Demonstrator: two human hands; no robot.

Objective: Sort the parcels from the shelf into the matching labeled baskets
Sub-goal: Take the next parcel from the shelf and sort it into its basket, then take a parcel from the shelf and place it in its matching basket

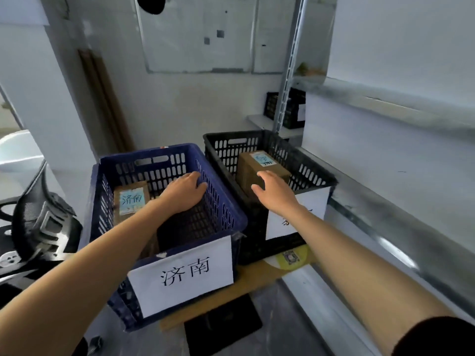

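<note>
A blue basket [228, 214] with a white paper label stands at centre. Inside it lies a brown parcel [131, 199] with a blue sticker. My left hand [183, 192] reaches into this basket with loosely curled fingers and holds nothing. To its right stands a black basket [316, 176] with a white label partly hidden by my right arm. A brown parcel [257, 165] with a blue sticker sits in it. My right hand [276, 191] hovers over that parcel's near end, fingers relaxed and spread; whether it touches the parcel is unclear.
A metal shelf [385, 196] runs along the right, its edge beside the black basket. Another black crate [290, 109] sits on a low ledge behind. A black office chair [38, 222] stands at the left. Both baskets rest on a brown board [257, 281].
</note>
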